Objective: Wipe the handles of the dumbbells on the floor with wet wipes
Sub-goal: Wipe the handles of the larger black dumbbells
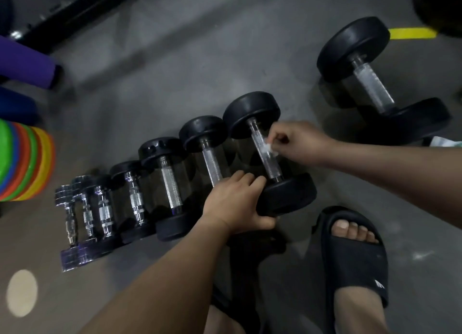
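- Right hand (295, 143) pinched a scrunched white wipe (269, 149) tight between thumb and fingertips, pressing it on the handle (271, 167) of the dumbbell (250, 111) at the right end of the row (170, 178) on the floor (175, 83).
- Left hand (235, 206) gripped that dumbbell's near head (292, 193), fingers curled over the top and thumb underneath, steadying it.
- Risk one: the wipe was a tiny wad on rough knurling. A hard drag could snag and shred it, or pull it out of the pinch.
- Risk two: round heads roll. If the left hand eased off mid-stroke, the dumbbell could roll into the neighbour just beside it, or back at the bare toes in the black slide (355, 263) close by.
- Risk three: the wipe sat on the upper side only. Without turning the bar, the underside would likely go unwiped.
- Risk four: the left fingers seemed to lie between this head and the next one, a pinch spot if either weight shifted.
- The count: seven dumbbells in the row as best I could tell, with the smallest chrome ones blurring together at the left end. The lone dumbbell (372, 88) lay well apart to the right, which made eight.
- One wipe in play, two hands at work, one slide plainly shown, and one stack of coloured cones (25, 163) at the left edge.
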A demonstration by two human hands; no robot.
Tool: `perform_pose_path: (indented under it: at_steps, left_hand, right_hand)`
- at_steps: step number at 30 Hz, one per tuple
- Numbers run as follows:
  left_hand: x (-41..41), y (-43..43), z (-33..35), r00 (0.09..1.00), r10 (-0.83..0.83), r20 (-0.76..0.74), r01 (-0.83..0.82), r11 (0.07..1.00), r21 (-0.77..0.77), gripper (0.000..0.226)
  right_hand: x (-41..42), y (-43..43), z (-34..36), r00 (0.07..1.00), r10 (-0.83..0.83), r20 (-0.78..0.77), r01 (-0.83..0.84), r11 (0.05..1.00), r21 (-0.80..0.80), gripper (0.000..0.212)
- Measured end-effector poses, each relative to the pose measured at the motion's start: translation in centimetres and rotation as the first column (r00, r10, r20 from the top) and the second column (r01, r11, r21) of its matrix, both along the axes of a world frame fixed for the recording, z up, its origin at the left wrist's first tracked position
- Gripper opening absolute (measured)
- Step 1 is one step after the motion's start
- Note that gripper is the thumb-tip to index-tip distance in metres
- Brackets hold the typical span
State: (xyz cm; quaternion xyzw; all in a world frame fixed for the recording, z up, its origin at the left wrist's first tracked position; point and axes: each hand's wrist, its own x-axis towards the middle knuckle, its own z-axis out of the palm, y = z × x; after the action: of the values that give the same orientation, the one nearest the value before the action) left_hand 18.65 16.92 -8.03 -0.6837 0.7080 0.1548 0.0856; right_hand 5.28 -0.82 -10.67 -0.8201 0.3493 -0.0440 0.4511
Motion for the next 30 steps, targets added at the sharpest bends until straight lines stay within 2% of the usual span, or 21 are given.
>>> perform_pose_path:
  at_steps: [1,3,5,9,12,14,16,20,22,24,25,28,30]
  left_hand:
    - [0.0,0.0,0.0,1.0,0.0,-0.003,0.0,1.0,0.005,0.067]
    - [0.0,0.0,0.1,1.0,0.002,-0.005,-0.002,1.0,0.004,0.067]
    - [0.1,0.0,0.0,1.0,0.0,-0.004,0.0,1.0,0.0,0.068]
    - [0.2,0.0,0.0,1.0,-0.002,-0.003,0.002,1.0,-0.015,0.068]
    - [0.1,0.0,0.1,1.0,0.001,-0.009,-0.002,1.0,-0.024,0.067]
    - [0.1,0.0,0.0,1.0,0.001,-0.007,-0.001,1.0,-0.028,0.068]
    - [0.1,0.0,0.0,1.0,0.004,-0.01,-0.005,0.999,-0.032,0.068]
    - [0.1,0.1,0.0,1.0,0.004,-0.01,-0.004,0.999,-0.034,0.068]
    - [0.1,0.1,0.0,1.0,0.006,-0.008,-0.006,0.999,-0.038,0.067]
    - [0.1,0.1,0.0,1.0,0.005,-0.006,-0.005,0.999,-0.044,0.067]
    - [0.0,0.1,0.1,1.0,0.005,-0.005,-0.005,0.999,-0.045,0.067]
    - [0.1,0.1,-0.1,1.0,-0.003,-0.004,0.003,0.999,-0.047,0.068]
    - [0.2,0.2,-0.2,1.0,-0.007,-0.012,0.006,0.999,-0.044,0.069]
  right_hand:
    - [0.5,0.0,-0.1,0.996,-0.089,-0.009,0.089,0.996,-0.002,0.005]
    - [1.1,0.2,-0.3,0.989,-0.143,-0.026,0.143,0.99,0.004,0.018]
    - [0.9,0.2,-0.2,0.992,-0.119,-0.032,0.119,0.993,0.012,0.019]
    - [0.1,-0.3,0.0,0.998,-0.003,-0.065,0.007,0.998,0.068,0.007]
    - [1.0,0.0,-0.6,0.983,-0.183,-0.027,0.185,0.966,0.18,0.008]
    - [1.5,0.4,-0.8,0.961,-0.27,-0.051,0.275,0.951,0.143,0.01]
    - [1.4,0.5,-0.9,0.965,-0.231,-0.122,0.243,0.966,0.09,0.007]
    - [0.7,0.3,-0.4,0.967,-0.117,-0.227,0.167,0.962,0.216,0.01]
    - [1.6,0.1,-0.2,0.955,-0.244,-0.17,0.283,0.919,0.274,0.007]
    - [2.6,-0.1,-0.2,0.892,-0.436,-0.121,0.447,0.806,0.389,0.014]
    - [2.9,-0.1,-0.3,0.868,-0.482,-0.12,0.484,0.766,0.424,0.017]
    - [2.4,0.5,-0.2,0.892,-0.415,-0.181,0.451,0.78,0.435,0.019]
    - [1.8,0.8,0.5,0.91,-0.355,-0.215,0.414,0.754,0.51,0.02]
